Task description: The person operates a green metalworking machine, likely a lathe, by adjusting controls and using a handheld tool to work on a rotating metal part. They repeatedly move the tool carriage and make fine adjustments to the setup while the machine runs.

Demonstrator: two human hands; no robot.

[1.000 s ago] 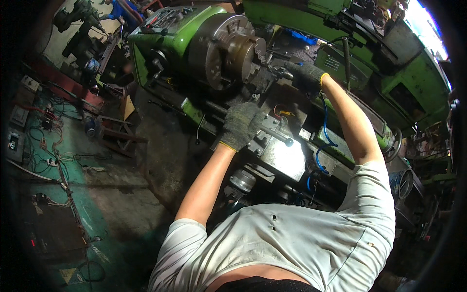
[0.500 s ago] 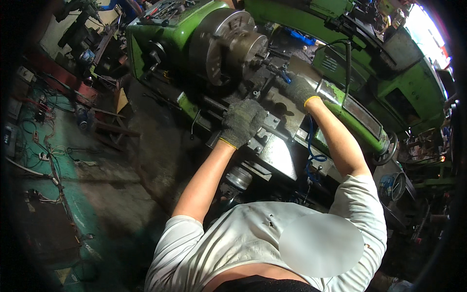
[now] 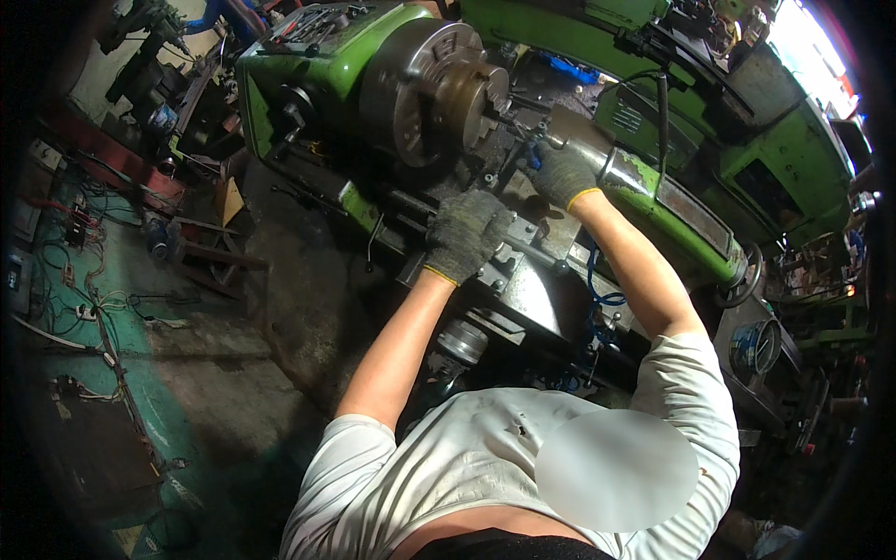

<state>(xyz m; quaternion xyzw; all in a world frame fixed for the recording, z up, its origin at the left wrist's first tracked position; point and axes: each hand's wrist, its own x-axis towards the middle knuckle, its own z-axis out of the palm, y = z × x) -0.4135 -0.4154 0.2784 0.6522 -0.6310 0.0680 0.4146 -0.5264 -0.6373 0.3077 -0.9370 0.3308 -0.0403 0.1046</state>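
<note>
In a dark knit glove, my left hand [image 3: 465, 231] rests on the lathe's tool post [image 3: 504, 257], its fingers curled down over the far side and partly hidden. My gloved right hand [image 3: 566, 177] is closed around a blue air gun [image 3: 534, 157], most of which the glove covers. A blue coiled hose [image 3: 605, 297] hangs below that wrist. To the left of the air gun, a round metal workpiece [image 3: 467, 105] with a bore sits in the big lathe chuck [image 3: 397, 93]. Both hands are apart from the workpiece.
The green headstock [image 3: 345, 56] carries loose tools on its top. The tailstock [image 3: 644, 177] with its handwheel [image 3: 747, 275] lies right of my right hand. Levers [image 3: 373, 241] stick out at the front. Cables [image 3: 93, 303] run along the floor at left.
My right hand has drawn back slightly to the left and toward me, and the air gun's tip has moved away from the workpiece. My left hand stays on the tool post.
</note>
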